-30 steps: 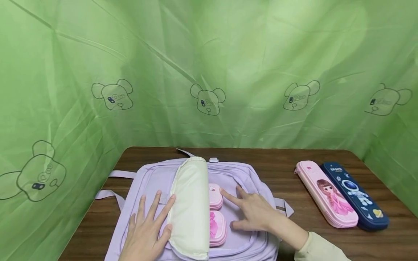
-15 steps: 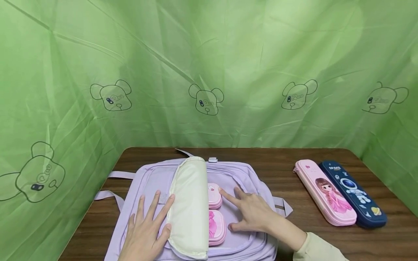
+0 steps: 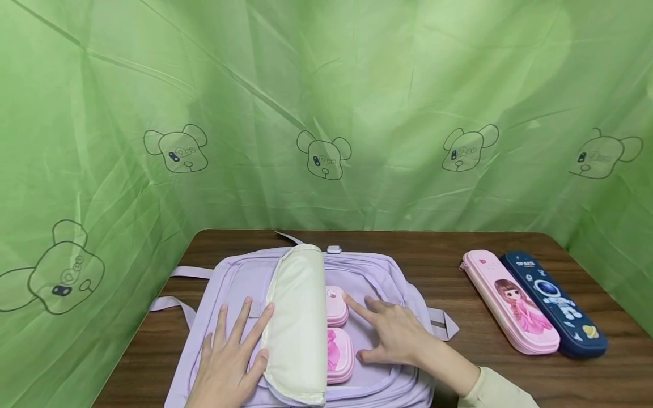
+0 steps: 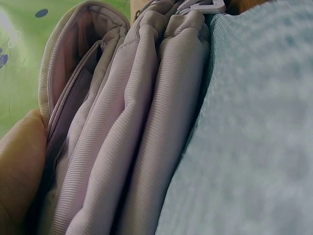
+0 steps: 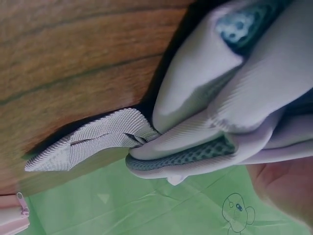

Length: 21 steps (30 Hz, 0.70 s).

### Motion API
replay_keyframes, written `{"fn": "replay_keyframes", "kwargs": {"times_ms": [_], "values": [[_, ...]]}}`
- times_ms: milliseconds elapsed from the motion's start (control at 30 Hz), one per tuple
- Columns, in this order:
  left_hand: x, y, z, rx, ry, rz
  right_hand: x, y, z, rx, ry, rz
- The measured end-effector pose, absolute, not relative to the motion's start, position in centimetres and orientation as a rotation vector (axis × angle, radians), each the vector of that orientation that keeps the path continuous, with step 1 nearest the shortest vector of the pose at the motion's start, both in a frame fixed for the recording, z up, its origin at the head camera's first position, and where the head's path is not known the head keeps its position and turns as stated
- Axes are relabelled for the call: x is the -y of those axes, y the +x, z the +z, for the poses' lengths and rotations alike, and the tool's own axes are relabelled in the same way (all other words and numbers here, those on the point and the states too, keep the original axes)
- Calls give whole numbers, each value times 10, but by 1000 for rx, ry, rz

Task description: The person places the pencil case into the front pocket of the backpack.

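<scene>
A lilac backpack lies flat on the table, its cream-lined flap folded back over the middle. From under the flap's right edge stick the rounded ends of two pink pencil cases, the upper case and the lower case; their other ends are hidden. My left hand rests on the bag with fingers spread, index fingertip and thumb at the flap's left edge. My right hand is spread over the bag's right part, its index fingertip at the upper case. In the left wrist view, the bag's layered side fills the middle.
On the table at the right lie a pink pencil case with a doll print and a navy astronaut pencil case, side by side. Lilac straps trail at both sides of the bag. Green cloth surrounds the table.
</scene>
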<state>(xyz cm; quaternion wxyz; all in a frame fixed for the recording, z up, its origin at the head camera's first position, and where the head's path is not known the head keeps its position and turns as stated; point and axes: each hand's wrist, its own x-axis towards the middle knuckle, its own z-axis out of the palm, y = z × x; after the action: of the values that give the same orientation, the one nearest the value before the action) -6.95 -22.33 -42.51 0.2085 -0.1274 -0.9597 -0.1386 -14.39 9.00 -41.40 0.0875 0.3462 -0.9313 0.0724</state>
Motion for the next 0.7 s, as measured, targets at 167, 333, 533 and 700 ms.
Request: {"fn": "replay_keyframes", "kwargs": {"times_ms": [167, 333, 533, 700], "values": [[223, -70, -425, 2671, -361, -385, -89, -141, -413, 2791, 990, 231], [223, -69, -425, 2683, -352, -387, -88, -140, -413, 2803, 972, 233], [223, -70, -425, 2673, -351, -397, -88, -140, -415, 2780, 980, 208], [222, -69, -424, 2668, -350, -401, -89, -140, -417, 2753, 994, 211]]}}
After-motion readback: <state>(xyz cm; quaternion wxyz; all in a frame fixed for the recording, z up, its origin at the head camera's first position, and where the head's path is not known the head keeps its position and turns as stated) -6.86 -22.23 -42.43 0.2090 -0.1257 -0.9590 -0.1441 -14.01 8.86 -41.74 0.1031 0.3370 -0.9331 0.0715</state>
